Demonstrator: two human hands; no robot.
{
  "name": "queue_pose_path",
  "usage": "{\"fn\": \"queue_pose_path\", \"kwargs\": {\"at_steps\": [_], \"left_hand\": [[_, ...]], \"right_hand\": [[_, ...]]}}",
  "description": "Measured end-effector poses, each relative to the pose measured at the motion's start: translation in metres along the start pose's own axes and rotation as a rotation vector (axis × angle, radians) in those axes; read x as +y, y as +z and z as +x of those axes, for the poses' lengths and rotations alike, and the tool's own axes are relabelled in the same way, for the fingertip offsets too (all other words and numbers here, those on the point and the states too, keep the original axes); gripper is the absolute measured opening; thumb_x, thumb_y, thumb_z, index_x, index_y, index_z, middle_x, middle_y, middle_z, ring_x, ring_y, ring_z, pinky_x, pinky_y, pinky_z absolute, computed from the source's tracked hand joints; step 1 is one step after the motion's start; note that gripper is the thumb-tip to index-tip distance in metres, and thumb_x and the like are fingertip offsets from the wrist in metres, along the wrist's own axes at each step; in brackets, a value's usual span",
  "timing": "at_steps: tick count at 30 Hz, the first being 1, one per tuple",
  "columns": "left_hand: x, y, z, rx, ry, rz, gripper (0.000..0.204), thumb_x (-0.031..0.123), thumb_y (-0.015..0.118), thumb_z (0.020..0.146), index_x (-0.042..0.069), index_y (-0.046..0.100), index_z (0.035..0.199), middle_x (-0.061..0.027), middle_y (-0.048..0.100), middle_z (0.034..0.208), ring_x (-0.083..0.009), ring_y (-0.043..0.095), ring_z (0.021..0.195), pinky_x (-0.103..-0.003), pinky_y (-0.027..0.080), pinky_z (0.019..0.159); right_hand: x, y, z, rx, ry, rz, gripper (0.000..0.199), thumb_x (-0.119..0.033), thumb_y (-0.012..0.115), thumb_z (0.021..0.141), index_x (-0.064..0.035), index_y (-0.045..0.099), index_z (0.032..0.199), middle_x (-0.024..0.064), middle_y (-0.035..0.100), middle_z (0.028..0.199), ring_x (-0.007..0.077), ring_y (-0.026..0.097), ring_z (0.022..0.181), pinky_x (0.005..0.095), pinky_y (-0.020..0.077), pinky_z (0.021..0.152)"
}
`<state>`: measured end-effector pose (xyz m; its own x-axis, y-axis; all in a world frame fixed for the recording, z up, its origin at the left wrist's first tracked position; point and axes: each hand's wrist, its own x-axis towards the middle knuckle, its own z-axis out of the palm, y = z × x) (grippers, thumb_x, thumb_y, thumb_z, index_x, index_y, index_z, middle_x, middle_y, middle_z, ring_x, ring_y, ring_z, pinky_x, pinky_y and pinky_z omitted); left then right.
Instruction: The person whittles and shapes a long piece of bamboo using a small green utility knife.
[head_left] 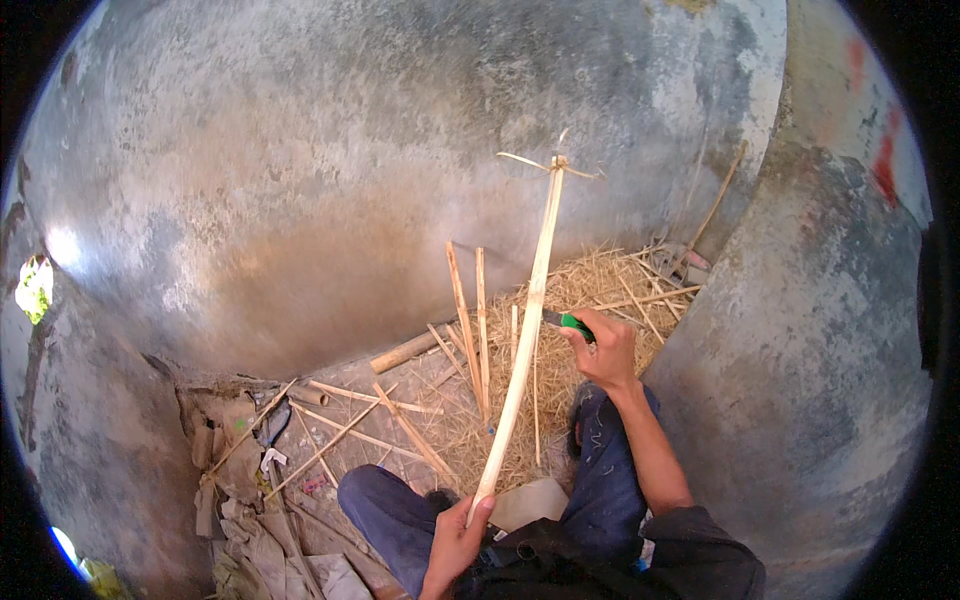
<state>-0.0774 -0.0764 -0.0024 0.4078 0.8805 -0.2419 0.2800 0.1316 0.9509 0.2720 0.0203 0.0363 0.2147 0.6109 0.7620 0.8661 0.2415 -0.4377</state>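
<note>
Bamboo strip (525, 330) is held clamped at its near end by the left hand (455, 540), long axis running up and away over the straw (590, 290), while the knife (568, 321), gripped closed in the right hand (605, 355), meets it mid-length from the right.

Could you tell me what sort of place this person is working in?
Probably a rough outdoor corner used for bamboo work: weathered grey concrete walls close it in, and pale split bamboo strips and straw-like shavings litter the ground.
</note>
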Motion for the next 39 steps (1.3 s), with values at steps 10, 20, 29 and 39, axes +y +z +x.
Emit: {"fn": "queue_pose_path", "kwargs": {"at_steps": [10, 20, 29, 39], "left_hand": [[0.013, 0.0, 0.032, -0.083, 0.093, -0.085, 0.028, 0.021, 0.074, 0.105, -0.001, 0.065, 0.12, -0.003, 0.072, 0.087, -0.0069, 0.065, 0.07, -0.024, 0.051, 0.061], [0.035, 0.015, 0.048, 0.124, 0.202, -0.205, 0.031, 0.017, 0.072, 0.105, 0.001, 0.065, 0.131, 0.0023, 0.066, 0.084, -0.0037, 0.054, 0.061, -0.021, 0.042, 0.053], [0.031, -0.016, 0.049, 0.361, 0.32, 0.035, 0.025, 0.017, 0.073, 0.104, -0.001, 0.068, 0.12, 0.0016, 0.068, 0.08, -0.0026, 0.058, 0.065, -0.021, 0.044, 0.055], [0.029, -0.006, 0.048, 0.293, 0.301, 0.066, 0.022, 0.012, 0.075, 0.101, -0.003, 0.068, 0.116, -0.0072, 0.075, 0.083, -0.0078, 0.066, 0.073, -0.026, 0.052, 0.064]], "right_hand": [[-0.023, -0.003, -0.008, -0.132, 0.282, 0.537, 0.037, -0.036, 0.068, 0.106, 0.0007, 0.07, 0.103, 0.0028, 0.056, 0.072, 0.0119, 0.049, 0.067, 0.0325, 0.0412, 0.061], [-0.008, -0.02, -0.013, -0.587, 0.652, 1.234, 0.032, -0.035, 0.071, 0.103, -0.0037, 0.073, 0.106, -0.0024, 0.061, 0.083, 0.0085, 0.055, 0.071, 0.0281, 0.0438, 0.064], [0.027, -0.047, -0.01, -0.241, 0.794, 1.12, 0.037, -0.035, 0.051, 0.112, -0.0035, 0.067, 0.123, -0.0052, 0.05, 0.075, 0.0019, 0.039, 0.054, 0.0213, 0.0321, 0.049], [0.011, -0.023, -0.02, -0.321, 0.753, 1.288, 0.043, -0.041, 0.045, 0.113, -0.0054, 0.061, 0.132, -0.0017, 0.056, 0.077, 0.0033, 0.038, 0.052, 0.0222, 0.0308, 0.048]]}}
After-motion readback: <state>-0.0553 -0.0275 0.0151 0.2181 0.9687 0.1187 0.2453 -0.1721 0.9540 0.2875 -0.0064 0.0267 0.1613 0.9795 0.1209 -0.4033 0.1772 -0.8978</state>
